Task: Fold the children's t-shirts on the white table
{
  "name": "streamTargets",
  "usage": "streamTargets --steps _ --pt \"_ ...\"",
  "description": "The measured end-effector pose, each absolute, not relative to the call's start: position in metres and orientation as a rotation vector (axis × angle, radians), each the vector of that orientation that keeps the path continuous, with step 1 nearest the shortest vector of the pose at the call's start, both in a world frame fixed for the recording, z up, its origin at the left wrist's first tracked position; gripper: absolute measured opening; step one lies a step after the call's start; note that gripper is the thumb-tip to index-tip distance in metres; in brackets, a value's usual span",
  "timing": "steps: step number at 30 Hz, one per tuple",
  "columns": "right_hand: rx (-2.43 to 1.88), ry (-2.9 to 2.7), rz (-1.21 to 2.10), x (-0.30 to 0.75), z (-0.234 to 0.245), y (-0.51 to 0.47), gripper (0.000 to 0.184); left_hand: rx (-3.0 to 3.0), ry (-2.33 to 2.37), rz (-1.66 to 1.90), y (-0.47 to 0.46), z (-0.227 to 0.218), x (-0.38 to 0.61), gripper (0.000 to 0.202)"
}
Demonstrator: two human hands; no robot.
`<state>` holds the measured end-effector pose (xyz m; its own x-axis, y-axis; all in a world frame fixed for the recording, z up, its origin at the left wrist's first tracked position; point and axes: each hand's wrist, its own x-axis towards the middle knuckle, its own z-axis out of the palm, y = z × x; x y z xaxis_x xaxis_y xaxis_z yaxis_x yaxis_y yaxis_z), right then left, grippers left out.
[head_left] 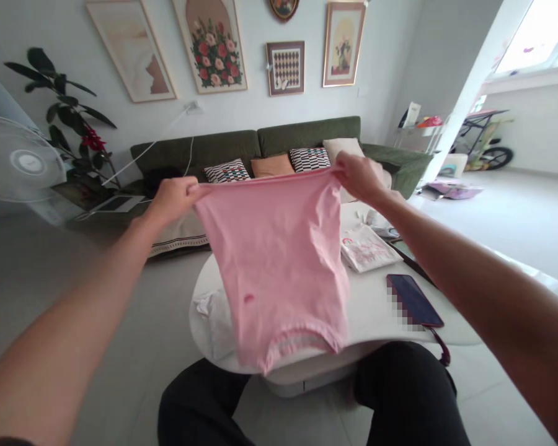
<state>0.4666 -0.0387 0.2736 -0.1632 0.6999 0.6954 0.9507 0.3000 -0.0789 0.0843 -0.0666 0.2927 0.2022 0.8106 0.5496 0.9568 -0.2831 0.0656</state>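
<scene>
A pink shirt (279,248) hangs stretched out in the air over the white table (376,316), its ribbed neckline at the bottom and its hem at the top. My left hand (174,195) is closed on one top corner of the cloth. The other top corner is pinched in my right hand (359,176), held slightly higher. A small dark pink mark shows low on the shirt's left side. Behind and below it, a white cloth (216,316) lies on the table's left end, partly hidden by the shirt.
Right of the shirt, a folded white printed garment (369,248) and a dark phone (413,300) with a strap lie on the table. A green sofa (199,152) with cushions stands behind. A white fan (21,161) is at far left.
</scene>
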Motion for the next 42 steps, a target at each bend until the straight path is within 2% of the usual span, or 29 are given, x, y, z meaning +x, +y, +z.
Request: streamTargets --steps 3,6,8,12,15,18,21,23,26,30,35,42 --pt "-1.334 -1.773 -0.679 0.482 0.292 -0.05 0.017 -1.988 -1.497 -0.728 -0.083 0.311 0.087 0.059" --pt "-1.255 -1.827 -0.668 0.508 0.263 -0.07 0.007 -2.016 -1.372 -0.703 -0.106 0.292 0.092 0.051" --pt "-1.292 -1.903 -0.567 0.526 0.216 -0.085 0.004 -2.175 -1.343 -0.63 -0.119 0.253 0.098 0.04" --pt "-1.469 -2.113 -0.287 0.55 0.091 -0.117 0.008 -2.659 -1.348 -0.333 -0.149 0.136 0.119 0.015" --pt "-1.664 -2.244 -0.081 0.561 0.01 -0.143 0.017 -2.89 -1.401 -0.189 -0.174 0.058 0.132 0.016" --pt "-1.764 -2.357 0.088 0.567 -0.039 -0.162 0.027 -3.118 -1.491 -0.168 -0.187 0.012 0.131 0.017" --pt "-1.8 -2.345 0.136 0.561 -0.055 -0.169 0.039 -3.004 -1.762 -0.387 -0.179 -0.014 0.111 0.029" --pt "-1.766 -2.323 0.177 0.545 -0.056 -0.169 0.038 -2.722 -1.98 -0.48 -0.167 -0.031 0.096 0.038" --pt "-1.714 -2.322 0.245 0.508 -0.058 -0.166 0.037 -2.422 -2.187 -0.359 -0.153 -0.059 0.081 0.047" --pt "-1.8 -2.32 0.272 0.467 -0.077 -0.165 0.048 -2.308 -2.216 -0.282 -0.144 -0.088 0.071 0.047" --pt "-1.854 -2.312 0.234 0.461 -0.102 -0.171 0.053 -2.249 -2.237 -0.285 -0.123 -0.092 0.046 0.048" --pt "-1.819 -2.339 0.168 0.467 -0.107 -0.175 0.054 -2.142 -2.417 -0.113 -0.079 -0.074 0.037 0.049"
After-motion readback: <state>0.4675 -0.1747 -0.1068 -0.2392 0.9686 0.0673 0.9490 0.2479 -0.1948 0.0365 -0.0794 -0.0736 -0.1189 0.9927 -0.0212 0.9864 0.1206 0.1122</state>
